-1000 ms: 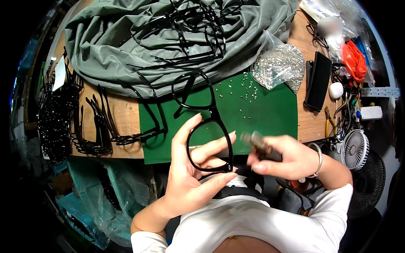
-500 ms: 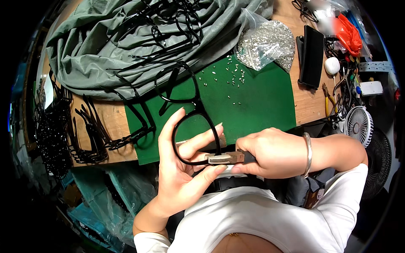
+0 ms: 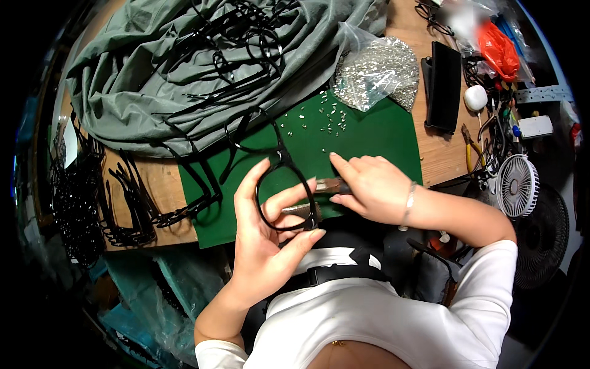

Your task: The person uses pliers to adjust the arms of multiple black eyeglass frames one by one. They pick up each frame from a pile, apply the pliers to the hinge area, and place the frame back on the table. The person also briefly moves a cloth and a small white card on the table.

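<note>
From where I stand, the black glasses frame (image 3: 284, 158) is just below the middle of the picture, one rim ring upright toward the worker and the far ring tipping away to the upper left over the green mat (image 3: 375, 163). The left hand (image 3: 261, 249) is clamped on the nearer ring: thumb at its lower corner, forefinger up along the outer side, the other fingers curled behind the opening. The right hand (image 3: 380, 189), apart from it, is closed round a dark-handled metal tool (image 3: 329, 186), forefinger stretched out past the grip; the tool's head comes right up by the left fingertips, and I can't tell whether its jaws are parted.

I'd take the frame for glossy plastic, very light, stiff round the rims but springy if twisted. The shine suggests it could slide under a damp thumb and would mark easily from metal. The bridge and the thin folding arms look like the weak spots, so I'd hold it much as here, pinched by the rim near the outer corner, and never by an arm alone.

Loose silvery bits (image 3: 332, 120) are scattered on the mat above, below a clear bag (image 3: 375, 71) full of them, and more black frames (image 3: 261, 52) lie on grey-green cloth (image 3: 117, 83) at the upper left
</note>
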Demonstrator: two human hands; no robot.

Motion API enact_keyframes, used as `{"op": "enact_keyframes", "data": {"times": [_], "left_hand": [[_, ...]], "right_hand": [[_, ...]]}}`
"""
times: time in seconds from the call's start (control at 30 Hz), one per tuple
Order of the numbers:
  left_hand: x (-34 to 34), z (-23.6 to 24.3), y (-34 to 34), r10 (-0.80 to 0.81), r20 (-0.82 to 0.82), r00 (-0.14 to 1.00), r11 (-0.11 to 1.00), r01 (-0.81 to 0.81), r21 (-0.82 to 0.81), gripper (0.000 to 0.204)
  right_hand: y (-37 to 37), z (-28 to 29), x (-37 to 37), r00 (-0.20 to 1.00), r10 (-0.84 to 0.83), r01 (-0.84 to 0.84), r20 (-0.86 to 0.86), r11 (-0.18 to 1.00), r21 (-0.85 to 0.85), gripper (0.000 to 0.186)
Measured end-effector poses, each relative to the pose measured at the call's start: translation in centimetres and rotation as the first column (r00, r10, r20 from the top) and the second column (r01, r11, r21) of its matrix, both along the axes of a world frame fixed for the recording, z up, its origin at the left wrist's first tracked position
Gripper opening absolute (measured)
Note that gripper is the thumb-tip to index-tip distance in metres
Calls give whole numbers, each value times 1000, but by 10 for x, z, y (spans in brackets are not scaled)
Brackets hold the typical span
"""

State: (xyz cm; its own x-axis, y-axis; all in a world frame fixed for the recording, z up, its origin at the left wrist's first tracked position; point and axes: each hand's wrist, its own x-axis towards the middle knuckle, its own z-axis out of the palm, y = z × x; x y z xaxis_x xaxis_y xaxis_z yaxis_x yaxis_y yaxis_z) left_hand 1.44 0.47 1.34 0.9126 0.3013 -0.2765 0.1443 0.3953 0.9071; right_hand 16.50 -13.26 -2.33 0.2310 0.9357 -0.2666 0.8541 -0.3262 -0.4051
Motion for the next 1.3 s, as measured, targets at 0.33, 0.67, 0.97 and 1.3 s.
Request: {"op": "enact_keyframes", "data": {"times": [0.33,0.67,0.97,1.3], "left_hand": [[-50,-19,-26,35,-49,998,997,-39,-72,68],[-41,-21,-10,-87,-81,993,905,44,-423,48],[-28,-30,-25,100,-75,992,991,-106,-77,43],[-22,-25,-38,118,-55,992,989,-112,99,52]], "right_hand": [[10,-16,19,976,-177,191,-127,976,107,22],[23,-36,-2,952,-257,234,168,961,145,22],[18,-17,-9,933,-318,348,-169,916,198,21],[29,22,-31,318,-320,579,-892,811,-85,18]]}}
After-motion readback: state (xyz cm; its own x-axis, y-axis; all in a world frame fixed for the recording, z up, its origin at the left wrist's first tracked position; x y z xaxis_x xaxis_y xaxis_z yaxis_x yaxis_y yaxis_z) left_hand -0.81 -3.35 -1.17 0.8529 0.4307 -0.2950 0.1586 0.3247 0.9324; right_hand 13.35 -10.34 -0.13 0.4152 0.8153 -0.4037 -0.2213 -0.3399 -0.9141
